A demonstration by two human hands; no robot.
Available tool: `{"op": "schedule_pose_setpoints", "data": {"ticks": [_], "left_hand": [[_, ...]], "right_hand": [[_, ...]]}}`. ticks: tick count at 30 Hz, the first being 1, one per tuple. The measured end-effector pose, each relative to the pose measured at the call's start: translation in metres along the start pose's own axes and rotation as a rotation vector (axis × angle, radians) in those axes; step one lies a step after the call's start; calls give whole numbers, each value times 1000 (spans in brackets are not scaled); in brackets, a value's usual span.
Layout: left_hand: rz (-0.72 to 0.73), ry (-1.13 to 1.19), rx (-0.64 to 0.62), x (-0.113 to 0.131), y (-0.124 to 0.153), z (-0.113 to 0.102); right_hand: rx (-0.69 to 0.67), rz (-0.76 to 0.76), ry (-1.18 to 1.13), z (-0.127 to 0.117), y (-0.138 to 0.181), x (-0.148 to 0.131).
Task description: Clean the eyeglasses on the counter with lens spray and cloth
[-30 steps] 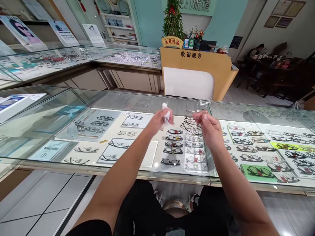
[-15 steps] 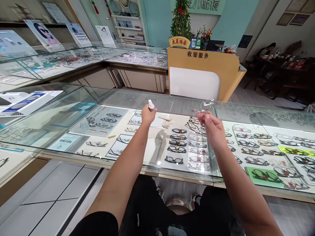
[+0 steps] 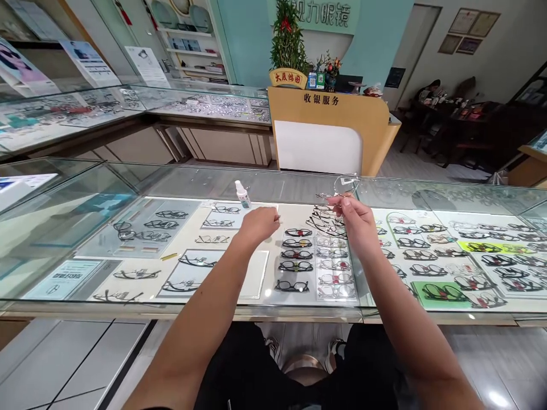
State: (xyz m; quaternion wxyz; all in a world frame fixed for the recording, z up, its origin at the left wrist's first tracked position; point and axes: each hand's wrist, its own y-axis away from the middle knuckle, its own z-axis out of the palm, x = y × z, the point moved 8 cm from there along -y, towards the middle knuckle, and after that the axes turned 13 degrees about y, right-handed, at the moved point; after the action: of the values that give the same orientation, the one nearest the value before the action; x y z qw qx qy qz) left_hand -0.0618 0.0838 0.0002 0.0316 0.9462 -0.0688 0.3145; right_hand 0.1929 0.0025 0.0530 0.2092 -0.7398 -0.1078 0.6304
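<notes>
My right hand (image 3: 358, 224) pinches a pair of thin-rimmed eyeglasses (image 3: 336, 185) above the glass counter. A pale label shows on one lens. My left hand (image 3: 258, 225) is low over the counter top, its fingers curled in; whatever is in them is hidden. A small white spray bottle (image 3: 243, 195) stands upright on the glass, just beyond my left hand and apart from it. The beige cloth that lay by this spot is covered by the hand.
Under the glass counter top (image 3: 205, 173) lie rows of eyeglass frames (image 3: 296, 266), with more on a green card (image 3: 440, 295) at the right. A wooden cashier desk (image 3: 273, 131) stands beyond. Another display case (image 3: 200, 114) runs along the back left.
My left hand has let go of the spray bottle, now standing on the counter, and moved right and nearer over the cloth. My right hand still holds the eyeglasses. The view has turned right.
</notes>
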Motion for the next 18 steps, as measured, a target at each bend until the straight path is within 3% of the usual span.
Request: {"op": "schedule_pose_setpoints", "data": {"ticks": [3, 5, 8, 10, 14, 18], "left_hand": [[26, 189, 49, 4, -3, -9], [50, 517, 69, 13, 1, -15], [92, 1012, -27, 39, 16, -11], [141, 1177, -111, 59, 28, -5], [247, 1234, -257, 87, 47, 7], [325, 1205, -214, 93, 52, 13]], "right_hand": [[5, -25, 61, 0, 0, -5], [-1, -49, 104, 2, 1, -10], [-30, -72, 161, 6, 3, -16], [-39, -85, 186, 9, 4, -18], [-15, -87, 212, 11, 6, -19], [20, -80, 218, 11, 8, -21]]}}
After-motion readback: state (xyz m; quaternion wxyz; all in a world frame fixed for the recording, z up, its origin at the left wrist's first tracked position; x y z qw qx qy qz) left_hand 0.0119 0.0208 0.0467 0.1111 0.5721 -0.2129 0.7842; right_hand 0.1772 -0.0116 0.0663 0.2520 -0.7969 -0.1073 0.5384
